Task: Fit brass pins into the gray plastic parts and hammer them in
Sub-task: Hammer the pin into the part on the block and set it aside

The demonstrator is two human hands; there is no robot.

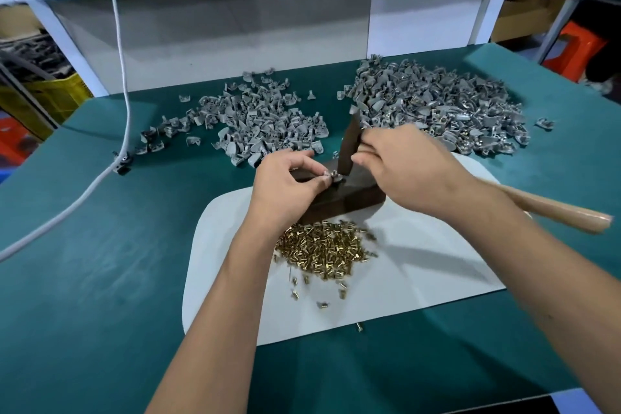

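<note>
Item: one gray plastic part (331, 177) with a brass pin seated in it, sitting on top of the dark block (339, 193), near the block's middle. The block is serving as the landmark for all that follows.

Left hand (289, 183): lying on the block's left side, its grip closed to a pinch, thumb and fingertips holding the part down against the block's top face.

Right hand (408, 166): lying on the block's right side, its grip wrapped tight round a hammer (349, 148) close under the head. The dark head is standing upright just beyond the part, its lower end almost touching it; the wooden handle is running out to the right of the block and toward the viewer, blurred with motion.

Key relation: the part is lying just left of and below the hammer head, the head's long axis pointing down onto it. The left fingers are flanking the strike point closely; judged a pinch risk.

Loose brass pins (322, 250): heaped on the near side of the block, on a white mat (437, 262).

Gray parts, left pile (255, 118): beyond the block, to its left.

Gray parts, right pile (443, 104): beyond the block, to its right; some appearing to carry brass.

Green tabletop (84, 245): carrying all of it. White cable (124, 94): trailing far left of the block.
</note>
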